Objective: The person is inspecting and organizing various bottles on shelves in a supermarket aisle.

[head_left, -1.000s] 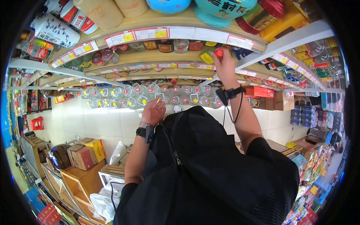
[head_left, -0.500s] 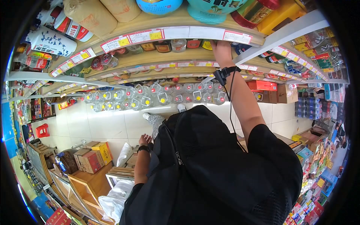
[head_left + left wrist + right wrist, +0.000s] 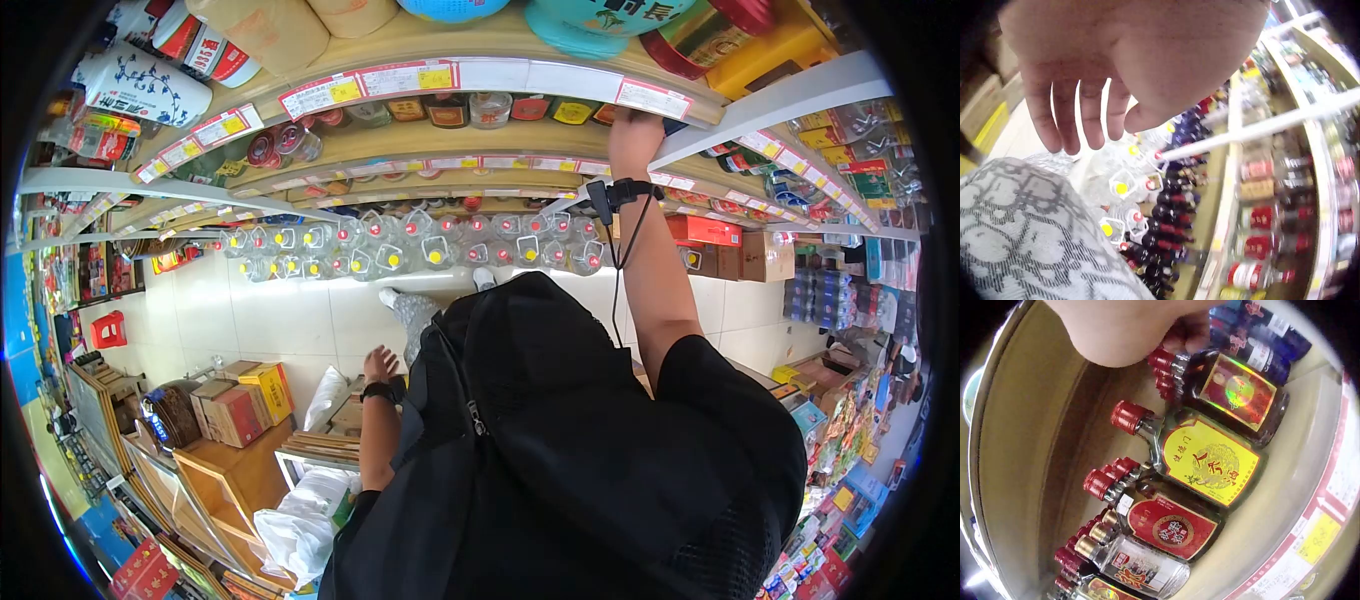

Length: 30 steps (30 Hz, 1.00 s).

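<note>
My right hand reaches into the shelf under the price rail, its fingertips hidden there in the head view. In the right wrist view, the curled fingers sit right by the neck of a brown liquor bottle with a shiny holographic label; I cannot tell if they grip it. Beside it stands a red-capped bottle with a yellow label, then one with a red label. My left hand hangs low with fingers extended and nothing in it, near a grey patterned trouser leg.
Blue bottles stand on the far side of the brown one. A white shelf post slants close to the right wrist. Clear jugs line the floor below. Jars crowd the shelf above. Cardboard boxes sit behind at left.
The right hand held a tilted yellow-labelled bottle by its red cap; that bottle now stands in the row, and the hand has shifted right. The left hand has dropped down beside the leg.
</note>
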Motion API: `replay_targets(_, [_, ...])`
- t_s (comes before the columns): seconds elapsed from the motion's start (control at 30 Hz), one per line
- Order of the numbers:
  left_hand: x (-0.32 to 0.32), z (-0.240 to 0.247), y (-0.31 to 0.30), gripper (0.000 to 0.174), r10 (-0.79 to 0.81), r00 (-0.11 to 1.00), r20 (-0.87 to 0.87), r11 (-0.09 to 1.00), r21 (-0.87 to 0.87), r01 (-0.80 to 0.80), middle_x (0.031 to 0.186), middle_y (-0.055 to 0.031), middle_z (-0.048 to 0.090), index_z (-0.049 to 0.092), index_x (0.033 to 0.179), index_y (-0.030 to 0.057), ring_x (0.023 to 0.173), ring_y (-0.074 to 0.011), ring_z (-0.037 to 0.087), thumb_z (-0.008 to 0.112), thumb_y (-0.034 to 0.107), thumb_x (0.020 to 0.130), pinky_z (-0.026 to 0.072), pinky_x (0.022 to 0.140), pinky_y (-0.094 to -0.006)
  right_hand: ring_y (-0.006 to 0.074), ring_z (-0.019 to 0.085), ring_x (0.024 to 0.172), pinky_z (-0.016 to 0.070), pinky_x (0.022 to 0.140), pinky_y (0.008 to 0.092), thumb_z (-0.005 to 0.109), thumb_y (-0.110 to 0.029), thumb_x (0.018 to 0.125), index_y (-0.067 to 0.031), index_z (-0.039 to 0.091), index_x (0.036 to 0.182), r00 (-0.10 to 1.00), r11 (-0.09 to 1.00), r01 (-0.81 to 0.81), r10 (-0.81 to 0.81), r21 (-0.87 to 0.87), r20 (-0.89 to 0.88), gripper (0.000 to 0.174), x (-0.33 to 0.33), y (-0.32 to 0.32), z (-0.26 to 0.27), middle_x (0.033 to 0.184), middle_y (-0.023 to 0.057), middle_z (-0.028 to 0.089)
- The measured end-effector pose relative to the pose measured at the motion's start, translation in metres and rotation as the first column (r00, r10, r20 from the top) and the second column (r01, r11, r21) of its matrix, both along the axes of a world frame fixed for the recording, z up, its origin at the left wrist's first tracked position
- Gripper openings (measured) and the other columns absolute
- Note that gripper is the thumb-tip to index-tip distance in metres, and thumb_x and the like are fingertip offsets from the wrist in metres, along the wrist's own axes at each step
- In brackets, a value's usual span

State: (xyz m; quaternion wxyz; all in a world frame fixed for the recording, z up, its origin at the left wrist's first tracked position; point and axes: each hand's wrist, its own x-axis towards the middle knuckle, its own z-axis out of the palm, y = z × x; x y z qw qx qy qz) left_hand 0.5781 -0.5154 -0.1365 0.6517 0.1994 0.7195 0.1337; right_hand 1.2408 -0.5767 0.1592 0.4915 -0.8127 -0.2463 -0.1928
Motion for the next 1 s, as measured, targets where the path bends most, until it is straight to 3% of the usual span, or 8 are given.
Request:
replay_targets(0.17, [0.078, 0.097, 0.056, 0.038, -0.312, 0.945, 0.097, 0.910, 0.317, 0.268, 0.120, -0.0120, 0.064, 0.055, 0.130, 0.0092, 0.109, -0.0255, 0.065, 0.049, 0.035, 0.102, 0.0556, 0.088, -0.0393, 0.0356, 0.067, 0.091, 0.0515, 0.081, 0.0450, 0.057, -0.015, 0.091, 0.0005, 0.068, 0.093, 0.913, 0.802, 0.230, 0.019, -0.552, 0.407, 0.019, 0.039, 0.003, -0.032, 0.096, 0.0174, 0.071])
replay_targets(0.33, [0.167, 0.268, 0.081, 0.045, -0.174, 0.794, 0.582, 0.948, 0.316, -0.024, 0.133, -0.0121, 0.055, 0.046, 0.140, 0.0061, 0.125, -0.0266, 0.054, 0.048, 0.031, 0.102, 0.0444, 0.106, -0.0423, 0.0311, 0.065, 0.105, 0.0505, 0.091, 0.0421, 0.052, -0.020, 0.093, -0.0048, 0.070, 0.108, 0.945, 0.574, 0.225, 0.068, -0.787, 0.320, 0.028, 0.031, 0.003, 0.006, 0.111, 0.0151, 0.069])
replay_targets(0.53, [0.241, 0.393, 0.061, 0.037, -0.189, -0.143, 0.971, 0.981, 0.194, 0.024, 0.123, -0.0067, 0.059, 0.053, 0.130, 0.0096, 0.110, -0.0233, 0.057, 0.054, 0.031, 0.099, 0.0470, 0.096, -0.0403, 0.0294, 0.063, 0.115, 0.0500, 0.096, 0.0390, 0.055, -0.015, 0.090, -0.0019, 0.067, 0.118, 0.885, 0.334, 0.310, 0.241, -0.890, 0.399, 0.033, 0.021, -0.008, 0.017, 0.122, 0.0186, 0.066])
replay_targets(0.63, [0.276, 0.356, 0.050, 0.033, -0.016, -0.051, 0.999, 0.997, 0.020, 0.074, 0.120, -0.0072, 0.060, 0.054, 0.128, 0.0094, 0.113, -0.0237, 0.058, 0.054, 0.026, 0.099, 0.0464, 0.100, -0.0410, 0.0353, 0.069, 0.099, 0.0557, 0.084, 0.0447, 0.056, -0.019, 0.091, -0.0015, 0.069, 0.110, 0.809, 0.421, 0.377, 0.285, -0.825, 0.515, 0.029, 0.015, -0.015, 0.010, 0.107, 0.0192, 0.071])
replay_targets(0.7, [0.289, 0.352, 0.033, 0.029, 0.016, 0.098, 0.995, 0.994, -0.026, 0.110, 0.119, -0.0073, 0.060, 0.055, 0.124, 0.0079, 0.115, -0.0247, 0.056, 0.054, 0.023, 0.099, 0.0446, 0.103, -0.0415, 0.0410, 0.069, 0.086, 0.0569, 0.076, 0.0473, 0.056, -0.021, 0.093, 0.0003, 0.063, 0.112, 0.986, 0.627, -0.003, -0.130, -0.779, -0.109, 0.029, -0.035, -0.015, 0.050, 0.094, 0.0234, 0.070])
replay_targets(0.73, [0.295, 0.350, 0.029, 0.025, 0.040, 0.251, 0.967, 0.988, -0.076, 0.136, 0.117, -0.0074, 0.060, 0.056, 0.120, 0.0063, 0.117, -0.0257, 0.055, 0.054, 0.019, 0.098, 0.0428, 0.106, -0.0420, 0.0451, 0.067, 0.075, 0.0549, 0.069, 0.0518, 0.057, -0.027, 0.095, 0.0000, 0.055, 0.110, 0.980, 0.829, 0.107, -0.181, -0.549, -0.082, 0.030, -0.049, -0.020, 0.044, 0.078, 0.0250, 0.068])
replay_targets(0.87, [0.297, 0.326, 0.031, 0.032, -0.050, 0.282, 0.958, 0.964, -0.027, 0.264, 0.131, -0.0120, 0.058, 0.054, 0.128, 0.0067, 0.133, -0.0306, 0.048, 0.053, 0.018, 0.099, 0.0346, 0.117, -0.0484, 0.0426, 0.067, 0.070, 0.0525, 0.063, 0.0533, 0.059, -0.026, 0.094, -0.0037, 0.049, 0.113, 0.991, 0.821, 0.039, -0.104, -0.569, -0.082, 0.031, -0.112, -0.055, 0.093, 0.071, 0.0227, 0.066])
replay_targets(1.0, [0.312, 0.327, 0.025, 0.037, -0.159, 0.377, 0.913, 0.949, 0.036, 0.312, 0.128, -0.0109, 0.056, 0.051, 0.132, 0.0081, 0.128, -0.0267, 0.050, 0.055, 0.027, 0.100, 0.0386, 0.113, -0.0463, 0.0368, 0.063, 0.056, 0.0479, 0.052, 0.0452, 0.063, -0.026, 0.096, -0.0054, 0.049, 0.108, 0.862, 0.787, -0.442, 0.242, -0.430, -0.445, 0.028, -0.164, -0.070, 0.121, 0.064, 0.0158, 0.061])
